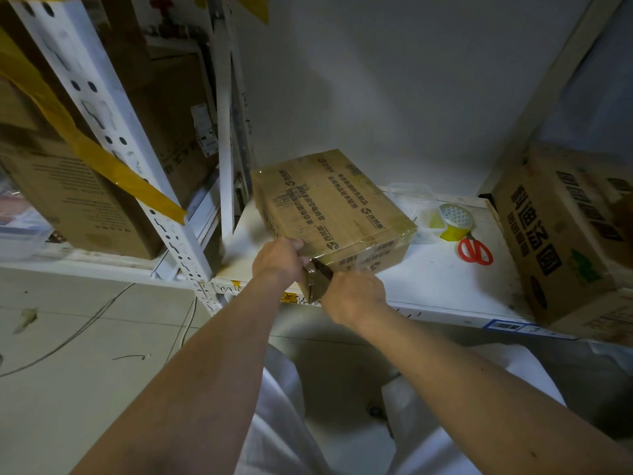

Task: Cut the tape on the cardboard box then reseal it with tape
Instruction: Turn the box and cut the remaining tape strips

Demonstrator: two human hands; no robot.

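Head view shows my left hand point(278, 258) and right hand point(352, 296) gripping the near corner of the cardboard box point(334, 214) on the shelf point(442, 282) at frame centre; it looks stiff, light, tape-slick, best held by its edges.

A white metal shelf point(442, 286) is standing against a plain white wall point(394, 80), which is lying in dim, cool light. Left of the shelf, a perforated white upright point(113, 132) is leaning across, and pale floor tiles point(68, 365) are spreading below it.
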